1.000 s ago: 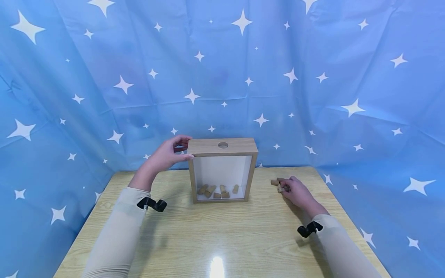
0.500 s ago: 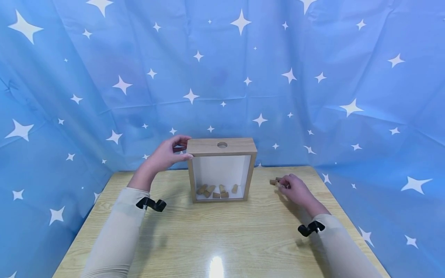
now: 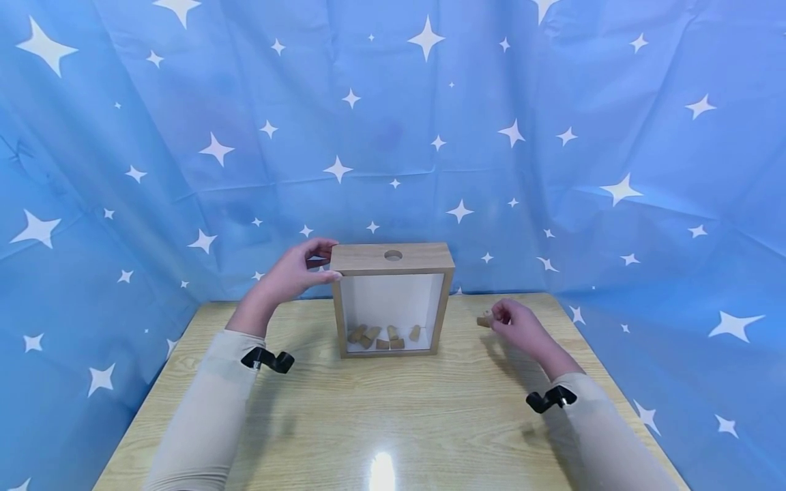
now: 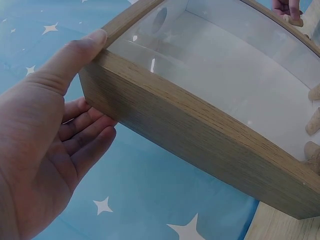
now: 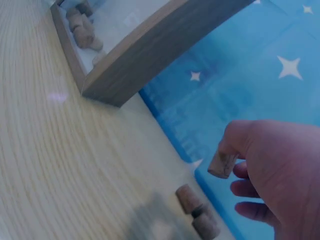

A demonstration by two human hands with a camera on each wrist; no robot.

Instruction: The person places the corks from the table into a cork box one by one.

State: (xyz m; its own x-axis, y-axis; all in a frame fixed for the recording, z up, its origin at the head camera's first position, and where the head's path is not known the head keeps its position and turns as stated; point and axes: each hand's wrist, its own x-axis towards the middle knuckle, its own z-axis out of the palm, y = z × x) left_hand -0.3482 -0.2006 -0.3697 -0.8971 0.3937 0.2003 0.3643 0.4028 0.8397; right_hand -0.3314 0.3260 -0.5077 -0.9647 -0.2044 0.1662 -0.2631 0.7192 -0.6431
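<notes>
A wooden shadow box (image 3: 424, 258) with a clear front and a round hole (image 3: 393, 256) in its top stands upright on the table. Several corks (image 3: 397, 344) lie at the bottom inside it. My left hand (image 3: 293, 274) grips the box's upper left corner, thumb (image 4: 82, 50) on the front edge and fingers behind. To the right of the box, my right hand (image 3: 522, 331) pinches a cork (image 5: 222, 164) between thumb and finger, just above the table. Below that hand in the right wrist view, two more corks (image 5: 188, 199) lie on the wood.
The pale wooden table (image 3: 368, 416) ends at its back edge close behind the box. A blue cloth with white stars (image 3: 393, 123) hangs behind and along both sides. Black mounts (image 3: 267, 360) are strapped on both sleeves.
My right hand has picked up a cork from the small group on the right and lifted it slightly. The left hand and the box have stayed in place.
</notes>
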